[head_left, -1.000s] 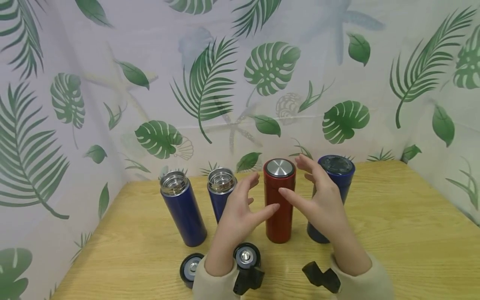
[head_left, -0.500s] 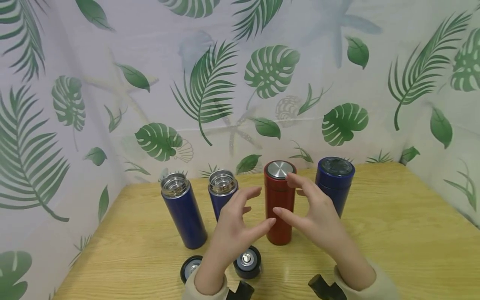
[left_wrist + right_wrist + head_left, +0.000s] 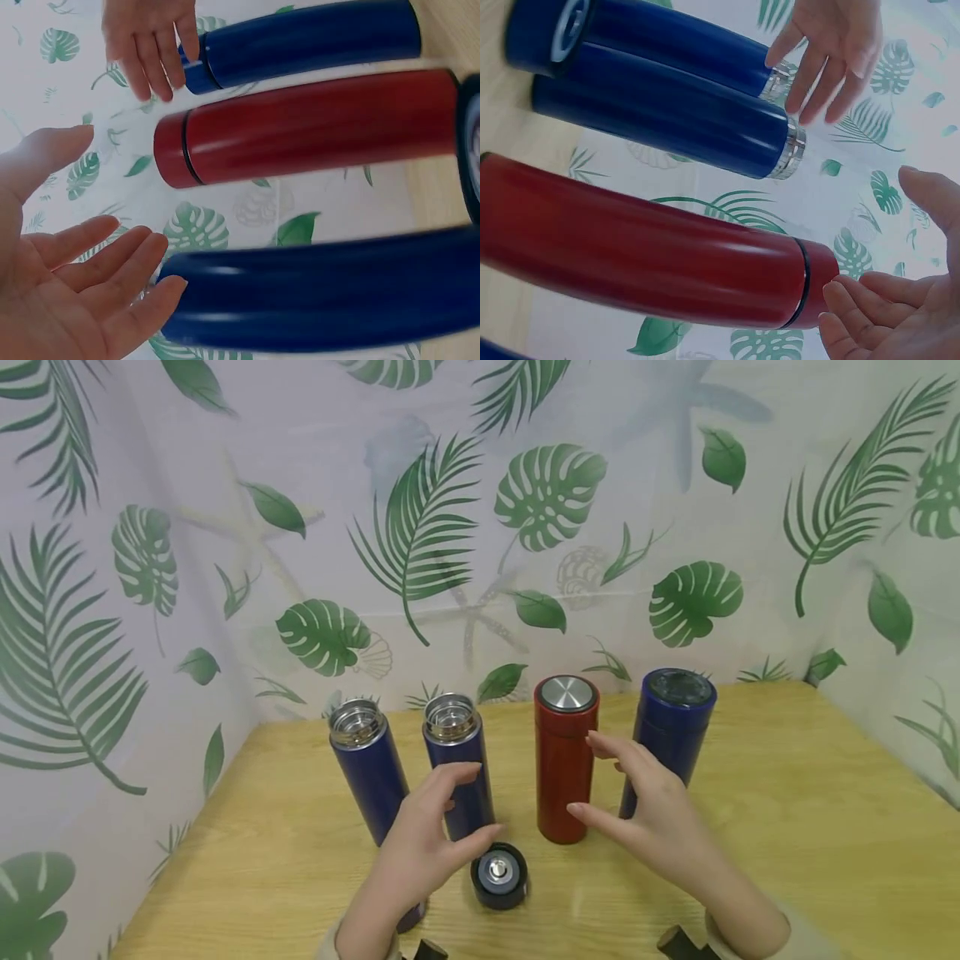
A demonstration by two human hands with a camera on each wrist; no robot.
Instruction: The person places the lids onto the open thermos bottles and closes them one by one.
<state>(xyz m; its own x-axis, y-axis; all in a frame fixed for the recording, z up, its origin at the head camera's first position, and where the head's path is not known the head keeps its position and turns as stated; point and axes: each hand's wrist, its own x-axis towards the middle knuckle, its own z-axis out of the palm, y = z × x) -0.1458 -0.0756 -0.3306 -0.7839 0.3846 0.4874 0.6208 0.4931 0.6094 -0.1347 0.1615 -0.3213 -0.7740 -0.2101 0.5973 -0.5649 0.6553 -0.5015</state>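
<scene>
The left grip (image 3: 429, 827) is raised over the worktop (image 3: 810, 793), thumb and fingers spread apart in a C shape, holding nothing. The right grip (image 3: 656, 802) is likewise spread and holds nothing, its gap facing the left grip. The red bottle (image 3: 562, 785) stands upright and capped between the two grips, at the right fingertips; contact there cannot be confirmed. A capped blue bottle (image 3: 671, 735) stands behind the right grip, partly covered by it. One bare-necked blue bottle (image 3: 471, 797) stands directly behind the left grip; a second bare-necked blue bottle (image 3: 369, 777) stands behind and to the left of that grip. A black lid (image 3: 501, 887) lies just below the left thumb tip. A leaf-printed backdrop (image 3: 630, 635) rises beyond both grips.
</scene>
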